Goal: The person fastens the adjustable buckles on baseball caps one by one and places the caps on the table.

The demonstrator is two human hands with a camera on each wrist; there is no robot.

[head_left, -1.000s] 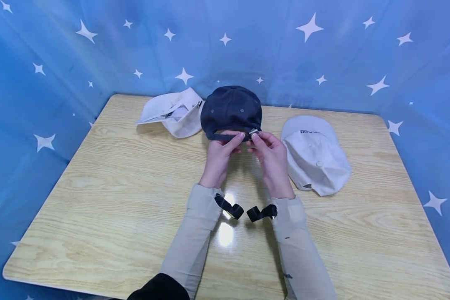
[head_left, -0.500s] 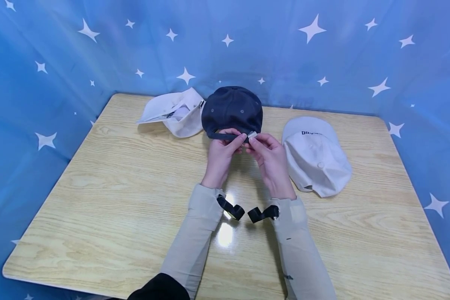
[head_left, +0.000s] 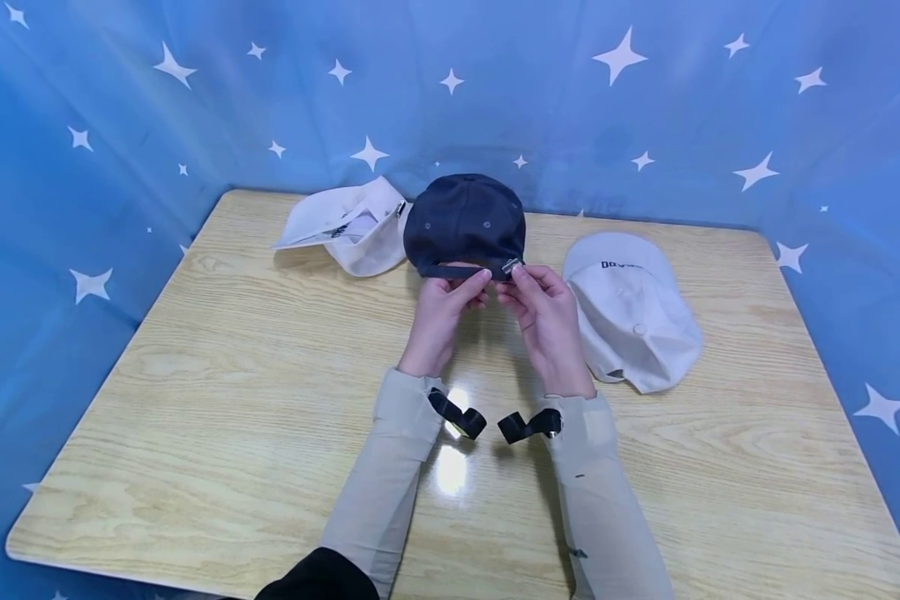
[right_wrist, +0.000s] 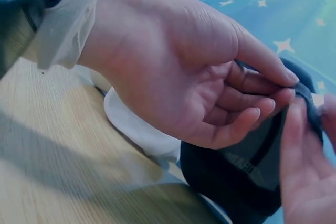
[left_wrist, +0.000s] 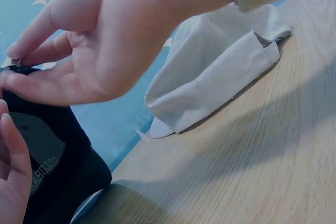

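A navy baseball cap (head_left: 465,218) faces the back curtain, with its rear opening toward me. My left hand (head_left: 439,321) pinches the strap (head_left: 448,272) at that opening between thumb and fingers. Close beside it, my right hand (head_left: 547,325) pinches the strap's end by a silver metal buckle (head_left: 511,265). From the left wrist camera, the right hand (left_wrist: 113,40) fills the upper left, and dark cap fabric (left_wrist: 86,166) hangs below it. Pale lettering shows inside the cap (right_wrist: 231,174) in the right wrist view, where the left hand (right_wrist: 173,72) covers much of the frame.
A white cap (head_left: 378,250) lies on its side left of the navy one. Another white cap (head_left: 633,312), with dark letters near its brim, rests right of my right hand. The wooden table (head_left: 217,400) ends at a blue star-patterned curtain (head_left: 510,92).
My right hand and the buckle have shifted slightly to the right, and the fingertips of the two hands are a little farther apart. The white caps stay where they were.
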